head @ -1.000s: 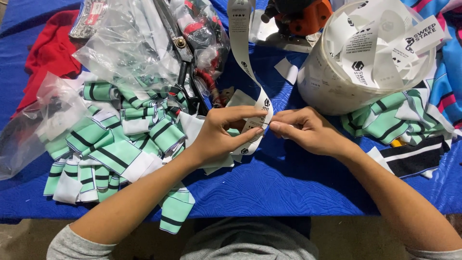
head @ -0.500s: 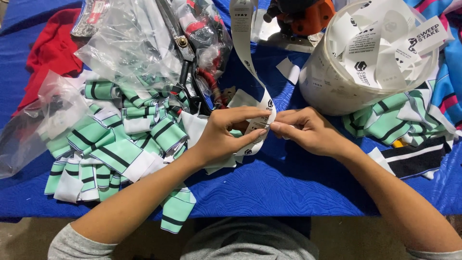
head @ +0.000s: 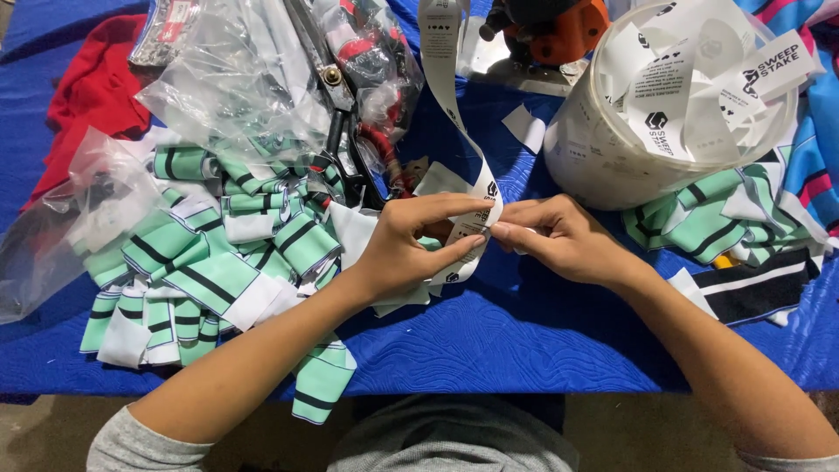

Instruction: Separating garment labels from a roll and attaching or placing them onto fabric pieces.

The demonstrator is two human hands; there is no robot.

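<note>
Left hand (head: 411, 245), right hand (head: 559, 240) pinch white label strip (head: 459, 105) over blue table (head: 524, 341).

The label tape (head: 454, 114) pinched between both hands is white with black printing. Left of the left hand (head: 411, 249) lie mint-green fabric pieces (head: 201, 262) with black and white stripes, on a blue quilted cloth (head: 524, 341); farther left is red fabric (head: 87, 87).

Label strip (head: 441, 52) cut off at top edge; right-hand fingers (head: 524, 238) partly hidden behind it.
</note>
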